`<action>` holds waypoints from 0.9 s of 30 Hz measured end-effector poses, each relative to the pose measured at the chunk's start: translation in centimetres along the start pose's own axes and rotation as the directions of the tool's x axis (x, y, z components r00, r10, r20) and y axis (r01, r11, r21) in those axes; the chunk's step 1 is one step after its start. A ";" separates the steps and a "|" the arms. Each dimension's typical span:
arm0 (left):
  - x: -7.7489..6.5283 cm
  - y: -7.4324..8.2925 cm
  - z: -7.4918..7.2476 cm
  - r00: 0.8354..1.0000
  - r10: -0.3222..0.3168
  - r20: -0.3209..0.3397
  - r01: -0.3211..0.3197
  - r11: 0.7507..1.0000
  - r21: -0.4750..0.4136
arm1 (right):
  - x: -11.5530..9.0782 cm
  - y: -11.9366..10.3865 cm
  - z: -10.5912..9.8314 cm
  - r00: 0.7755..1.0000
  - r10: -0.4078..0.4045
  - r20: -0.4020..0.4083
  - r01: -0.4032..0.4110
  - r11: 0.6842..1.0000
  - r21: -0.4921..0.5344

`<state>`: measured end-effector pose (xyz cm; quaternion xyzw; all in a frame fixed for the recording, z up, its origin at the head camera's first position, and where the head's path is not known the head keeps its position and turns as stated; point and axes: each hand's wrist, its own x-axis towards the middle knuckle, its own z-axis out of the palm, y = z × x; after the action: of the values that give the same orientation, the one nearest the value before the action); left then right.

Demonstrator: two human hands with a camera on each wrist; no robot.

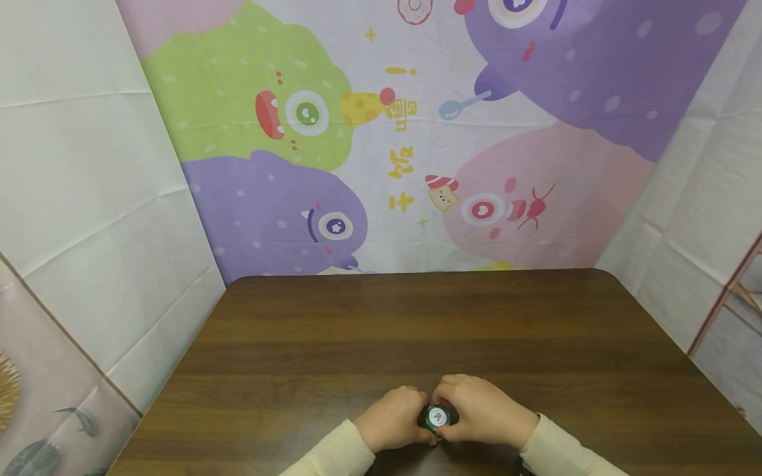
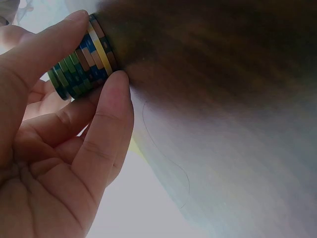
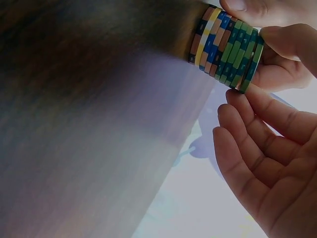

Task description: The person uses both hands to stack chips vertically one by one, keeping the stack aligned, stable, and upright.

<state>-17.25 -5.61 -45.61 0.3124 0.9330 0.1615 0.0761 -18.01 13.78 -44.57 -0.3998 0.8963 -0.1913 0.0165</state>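
Note:
A stack of poker chips (image 1: 438, 416) stands on the wooden table near its front edge, between both hands. The top face is white with a green edge and reads 20. Green, blue, brown and yellow edges show along the stack (image 2: 83, 62) in the left wrist view. My left hand (image 1: 393, 418) holds the stack from the left, thumb and fingers on opposite sides low down. From the right, my right hand (image 1: 485, 411) pinches the green top chip (image 3: 254, 64) between thumb and fingertips. A thin gap separates that chip from part of those below.
The brown wooden table (image 1: 381, 324) spreads out beyond the hands. Behind it hangs a cloth backdrop (image 1: 411, 244) with cartoon monsters, and white cloth panels (image 1: 107, 198) stand at the sides. A dark object lies partly hidden beneath the right sleeve (image 1: 565, 453).

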 end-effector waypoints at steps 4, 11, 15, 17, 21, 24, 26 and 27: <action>0.0 0.0 0.1 1.000 -0.003 0.000 0.003 1.000 0.003 | 0.0 0.1 0.1 1.000 -0.003 -0.001 0.003 1.000 -0.006; 0.1 0.0 0.1 1.000 -0.004 0.006 0.004 1.000 -0.009 | 0.1 0.2 0.2 1.000 -0.007 -0.007 0.007 1.000 -0.008; 0.1 0.0 0.0 1.000 0.002 0.002 -0.002 1.000 -0.006 | 0.1 0.3 0.3 1.000 0.005 -0.008 -0.005 1.000 0.002; 0.1 0.0 0.0 1.000 0.003 0.001 -0.003 1.000 -0.008 | 0.1 0.3 0.3 1.000 0.008 -0.011 -0.008 1.000 0.008; 0.1 -0.1 0.0 1.000 -0.001 0.006 0.001 1.000 -0.027 | 0.0 0.3 0.2 1.000 0.000 -0.018 0.000 0.999 0.033; 0.0 -0.2 -0.1 1.000 -0.005 0.017 0.006 0.999 -0.047 | -0.1 0.4 0.1 1.000 0.006 -0.023 -0.005 0.998 0.066; -0.1 -0.3 -0.3 1.000 -0.011 0.025 0.012 0.999 -0.052 | -0.2 0.6 -0.1 0.999 0.019 -0.032 -0.016 0.996 0.083; -0.1 -0.4 -0.3 1.000 -0.012 0.029 0.014 0.998 -0.056 | -0.2 0.7 -0.2 0.999 0.027 -0.040 -0.024 0.996 0.085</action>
<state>-17.47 -6.07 -45.47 0.3064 0.9289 0.1827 0.0992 -18.42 14.46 -44.66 -0.3832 0.8926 -0.2368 0.0174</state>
